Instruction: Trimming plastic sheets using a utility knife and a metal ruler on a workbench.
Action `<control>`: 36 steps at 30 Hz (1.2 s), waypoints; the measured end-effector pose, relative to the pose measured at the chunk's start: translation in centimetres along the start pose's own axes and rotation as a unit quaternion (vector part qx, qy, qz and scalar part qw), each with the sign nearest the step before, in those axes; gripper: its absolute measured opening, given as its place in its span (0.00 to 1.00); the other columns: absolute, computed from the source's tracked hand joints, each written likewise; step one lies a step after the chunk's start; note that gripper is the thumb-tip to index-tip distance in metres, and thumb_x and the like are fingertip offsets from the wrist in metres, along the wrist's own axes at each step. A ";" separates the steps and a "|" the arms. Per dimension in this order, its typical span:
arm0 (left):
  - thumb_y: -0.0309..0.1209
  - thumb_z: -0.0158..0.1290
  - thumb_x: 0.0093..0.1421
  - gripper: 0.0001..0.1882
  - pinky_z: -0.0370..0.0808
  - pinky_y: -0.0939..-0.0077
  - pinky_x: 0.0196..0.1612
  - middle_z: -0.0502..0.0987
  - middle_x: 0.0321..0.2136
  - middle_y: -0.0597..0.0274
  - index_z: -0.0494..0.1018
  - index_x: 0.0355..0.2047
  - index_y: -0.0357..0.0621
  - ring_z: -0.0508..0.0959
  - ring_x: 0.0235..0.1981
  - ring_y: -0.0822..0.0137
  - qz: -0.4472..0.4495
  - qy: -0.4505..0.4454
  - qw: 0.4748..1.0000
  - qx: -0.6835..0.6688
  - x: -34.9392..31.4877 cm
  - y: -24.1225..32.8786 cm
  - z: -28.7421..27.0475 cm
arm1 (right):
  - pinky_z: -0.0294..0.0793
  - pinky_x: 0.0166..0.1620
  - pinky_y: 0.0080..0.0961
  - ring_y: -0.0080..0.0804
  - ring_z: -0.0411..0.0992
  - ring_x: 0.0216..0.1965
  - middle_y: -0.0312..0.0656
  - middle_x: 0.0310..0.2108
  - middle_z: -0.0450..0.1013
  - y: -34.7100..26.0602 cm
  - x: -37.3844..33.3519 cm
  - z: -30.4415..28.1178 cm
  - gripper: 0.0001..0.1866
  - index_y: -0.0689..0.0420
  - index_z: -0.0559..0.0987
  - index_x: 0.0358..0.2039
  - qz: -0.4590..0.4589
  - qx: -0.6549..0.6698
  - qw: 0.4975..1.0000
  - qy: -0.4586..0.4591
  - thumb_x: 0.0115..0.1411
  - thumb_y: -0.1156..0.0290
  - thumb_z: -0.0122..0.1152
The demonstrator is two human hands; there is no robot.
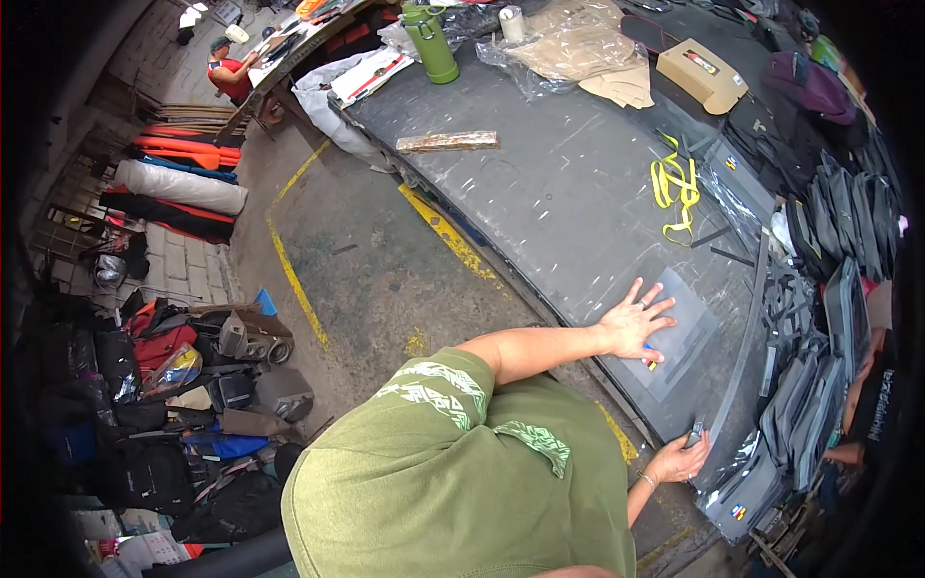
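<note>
My left hand (pixel 636 323) lies flat with fingers spread on a grey sheet of material (pixel 692 318) near the table's front edge. Beside its palm, a small blue, red and yellow patch (pixel 654 358) shows on the sheet, partly covered by the hand. Lower down, past the sheet's near corner, my right hand (pixel 677 459) is closed around a small grey, shiny object (pixel 694 433); its kind is too small to tell. A long grey strip (pixel 748 371) runs along the table to the right of both hands.
Stacked grey bag pieces (pixel 800 405) crowd the table's right side. Farther up lie a yellow strap (pixel 674 188), a wooden stick (pixel 448 142), a cardboard box (pixel 701 75) and a green flask (pixel 431 43). Another person (pixel 231 75) works at a far table. Bags (pixel 164 462) pile up at left.
</note>
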State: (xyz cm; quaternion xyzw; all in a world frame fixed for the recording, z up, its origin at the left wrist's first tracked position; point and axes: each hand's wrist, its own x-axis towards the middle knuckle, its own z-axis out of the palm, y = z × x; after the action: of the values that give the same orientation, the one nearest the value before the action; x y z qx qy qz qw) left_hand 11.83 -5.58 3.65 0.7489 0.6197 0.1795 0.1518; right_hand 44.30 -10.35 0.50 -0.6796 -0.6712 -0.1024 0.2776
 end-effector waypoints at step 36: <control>0.66 0.49 0.64 0.44 0.38 0.33 0.74 0.55 0.74 0.51 0.63 0.69 0.48 0.48 0.76 0.47 -0.015 0.010 0.998 0.064 0.9 0.3 0.4 | 0.62 0.63 0.43 0.40 0.68 0.64 0.34 0.53 0.77 -2.0 0.6 -1.2 0.24 0.48 0.79 0.47 0.079 0.019 0.996 -0.029 0.47 0.78 0.66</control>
State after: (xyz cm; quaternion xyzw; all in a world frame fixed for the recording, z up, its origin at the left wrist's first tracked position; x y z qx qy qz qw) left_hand 12.41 -4.74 3.52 0.7455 0.6428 0.1449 0.1001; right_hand 42.67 -10.61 2.31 -0.7278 -0.6250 -0.0474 0.2784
